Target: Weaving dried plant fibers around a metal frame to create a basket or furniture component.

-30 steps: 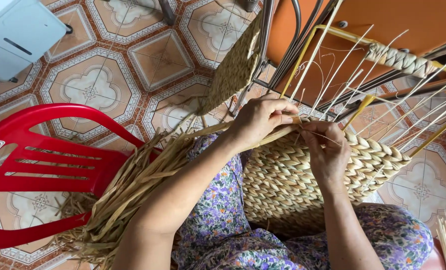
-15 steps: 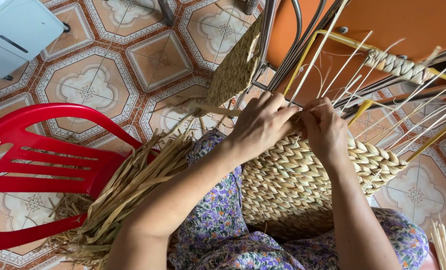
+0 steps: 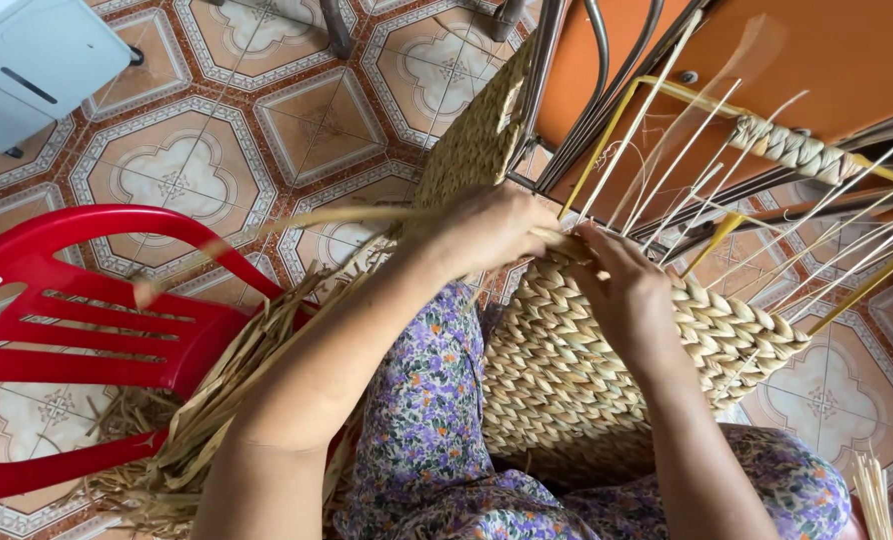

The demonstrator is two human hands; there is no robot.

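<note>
A half-woven straw basket (image 3: 607, 370) rests on my lap, its plaited wall curving to the right. Thin pale uprights (image 3: 687, 160) stand out of its upper edge along a yellow wire frame (image 3: 727, 235). My left hand (image 3: 487, 230) is closed on a flat straw strand (image 3: 337, 218) that runs out to the left, at the top edge of the weave. My right hand (image 3: 622, 285) presses its fingers on the same edge, pinching the strand among the uprights. The two hands almost touch.
A red plastic chair (image 3: 77, 340) stands at the left, a bundle of loose dried straw (image 3: 207, 410) leaning against it. A white box (image 3: 27, 60) sits on the patterned tile floor at the top left. An orange panel with metal legs (image 3: 827, 60) fills the top right.
Both hands have shifted slightly down and apart along the basket's edge. The flat strand now sticks out further to the left from the left hand.
</note>
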